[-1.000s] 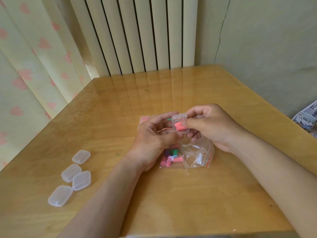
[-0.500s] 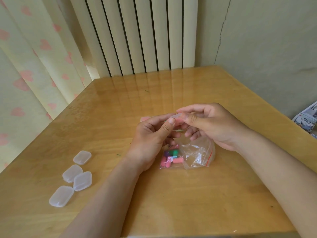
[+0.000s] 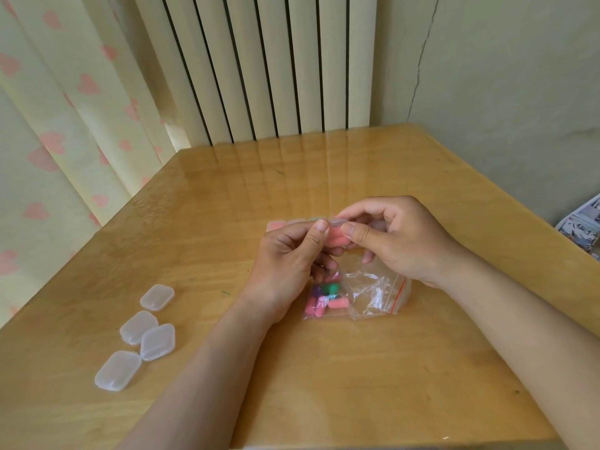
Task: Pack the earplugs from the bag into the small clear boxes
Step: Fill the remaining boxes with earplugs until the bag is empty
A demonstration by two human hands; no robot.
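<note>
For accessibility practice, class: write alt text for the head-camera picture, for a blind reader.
Left hand and right hand pinch a small clear plastic box of pink earplugs above a clear zip bag of coloured earplugs on a wooden table; four more clear boxes lie at left.

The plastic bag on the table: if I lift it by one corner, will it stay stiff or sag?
The bag would probably sag: its film is thin and crumpled. It looks light, holding only small earplugs. These would likely slide to the lowest corner, as they lie loose inside.
</note>
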